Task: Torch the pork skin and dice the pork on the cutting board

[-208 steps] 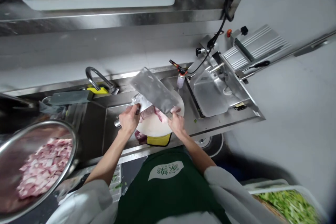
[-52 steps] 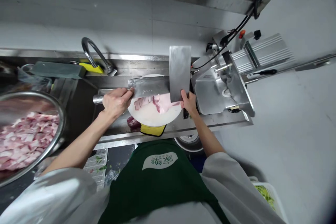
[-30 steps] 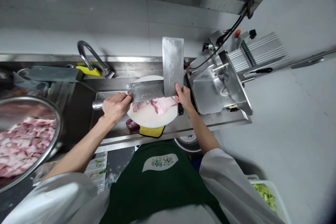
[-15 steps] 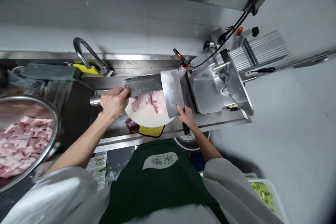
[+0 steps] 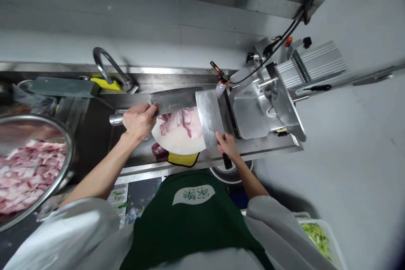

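My left hand (image 5: 138,120) is closed round the steel handle of a cleaver (image 5: 173,100) whose blade lies sideways above the far edge of a round white cutting board (image 5: 177,142). My right hand (image 5: 226,145) grips the dark handle of a second cleaver (image 5: 209,117), its blade slanting down along the board's right edge. Pieces of raw pink meat (image 5: 180,121) lie on the board between the two blades. A darker piece of meat (image 5: 160,151) sits just off the board's near-left edge.
A large steel bowl (image 5: 47,185) of cut meat is at the left. A tap (image 5: 110,69) rises behind the sink (image 5: 101,135). A meat slicer (image 5: 272,97) stands to the right. A yellow cloth (image 5: 184,159) lies under the board. A tub of chopped greens (image 5: 319,236) is at lower right.
My right hand brought its cleaver down from upright above the board to slanting along the board's right edge and drew back toward me. The left cleaver stayed across the board's far side.
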### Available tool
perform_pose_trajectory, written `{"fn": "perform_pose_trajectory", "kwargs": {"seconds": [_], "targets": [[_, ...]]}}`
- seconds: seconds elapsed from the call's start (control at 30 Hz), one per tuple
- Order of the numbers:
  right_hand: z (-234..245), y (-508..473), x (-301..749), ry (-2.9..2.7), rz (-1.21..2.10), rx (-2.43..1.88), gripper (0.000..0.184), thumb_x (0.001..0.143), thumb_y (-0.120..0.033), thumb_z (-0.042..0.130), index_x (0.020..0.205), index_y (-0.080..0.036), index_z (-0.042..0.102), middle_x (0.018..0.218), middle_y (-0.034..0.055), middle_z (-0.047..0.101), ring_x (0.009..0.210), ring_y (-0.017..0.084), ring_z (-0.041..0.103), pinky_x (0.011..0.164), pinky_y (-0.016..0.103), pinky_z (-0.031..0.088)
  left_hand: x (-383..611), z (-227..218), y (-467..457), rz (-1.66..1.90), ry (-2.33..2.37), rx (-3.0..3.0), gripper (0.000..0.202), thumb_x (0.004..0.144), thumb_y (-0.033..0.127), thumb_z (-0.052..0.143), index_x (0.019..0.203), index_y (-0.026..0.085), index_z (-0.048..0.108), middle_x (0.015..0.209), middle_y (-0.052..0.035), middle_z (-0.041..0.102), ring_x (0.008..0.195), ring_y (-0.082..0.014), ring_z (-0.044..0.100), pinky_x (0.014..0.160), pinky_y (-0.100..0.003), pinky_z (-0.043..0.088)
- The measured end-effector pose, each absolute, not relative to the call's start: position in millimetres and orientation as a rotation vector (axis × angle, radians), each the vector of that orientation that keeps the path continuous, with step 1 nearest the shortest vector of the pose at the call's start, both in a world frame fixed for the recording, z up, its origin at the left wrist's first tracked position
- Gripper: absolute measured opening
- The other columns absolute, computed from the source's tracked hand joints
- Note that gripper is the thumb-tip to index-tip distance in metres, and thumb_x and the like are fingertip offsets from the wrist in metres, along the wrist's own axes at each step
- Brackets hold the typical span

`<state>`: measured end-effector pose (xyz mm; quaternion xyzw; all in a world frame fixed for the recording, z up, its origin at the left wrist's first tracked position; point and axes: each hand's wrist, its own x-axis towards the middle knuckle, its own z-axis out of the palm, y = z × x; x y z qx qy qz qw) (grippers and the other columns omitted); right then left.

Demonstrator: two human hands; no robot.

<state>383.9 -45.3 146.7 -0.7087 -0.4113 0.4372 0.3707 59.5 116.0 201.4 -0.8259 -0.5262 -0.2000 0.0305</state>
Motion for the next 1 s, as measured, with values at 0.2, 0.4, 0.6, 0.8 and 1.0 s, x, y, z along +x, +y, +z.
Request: {"fn": "perform_pose_trajectory", "kwargs": {"seconds": [0.2,0.4,0.6,0.8,1.0], "targets": [[160,-118,425,-1.218,0.757,-2.032,0.051,0.088,-0.069,0.057,0.075,-0.02,0.061,0.054,0.0023,0.061,0.049,0.018,0.057,0.048,0.029,0.046,35,203,128,-0.619,-1.781,-2.426,0.028,0.098,0.034,0.052,0.099,0.021,0.077,0.077,-0.0096,0.063,0.078,-0.023,0.059,0.064,-0.032,0.029],[200,-74,391,-1.493,0.336,-1.872,0.072,0.102,-0.041,0.047,0.165,-0.013,0.028,0.104,0.0115,0.077,0.075,0.02,0.069,0.07,0.032,0.058,51,191,122,-0.631,-1.759,-2.475,0.025,0.093,0.03,0.058,0.101,0.019,0.078,0.08,-0.0106,0.066,0.079,-0.0236,0.061,0.064,-0.032,0.031],[182,-17,327,-1.958,0.061,-2.086,0.067,0.102,-0.022,0.044,0.168,-0.02,0.029,0.111,0.014,0.073,0.085,0.023,0.07,0.077,0.03,0.058,90,182,105,-0.701,-1.719,-2.537,0.031,0.086,0.028,0.064,0.112,0.018,0.079,0.088,-0.0116,0.072,0.082,-0.0243,0.065,0.062,-0.031,0.032],[155,6,317,-2.118,-0.02,-2.175,0.073,0.102,-0.019,0.044,0.17,-0.03,0.02,0.105,0.0105,0.071,0.084,0.021,0.071,0.078,0.028,0.055,102,181,96,-0.904,-1.828,-2.506,0.031,0.084,0.029,0.065,0.109,0.018,0.081,0.095,-0.0104,0.078,0.087,-0.0254,0.07,0.068,-0.03,0.043],[86,-63,379,-1.889,-0.056,-2.259,0.066,0.096,-0.017,0.041,0.161,-0.02,0.045,0.08,0.0106,0.071,0.061,0.021,0.063,0.06,0.029,0.054,77,197,108,-1.082,-2.086,-2.365,0.031,0.081,0.03,0.065,0.103,0.015,0.082,0.097,-0.0107,0.08,0.087,-0.026,0.074,0.076,-0.031,0.052]]}}
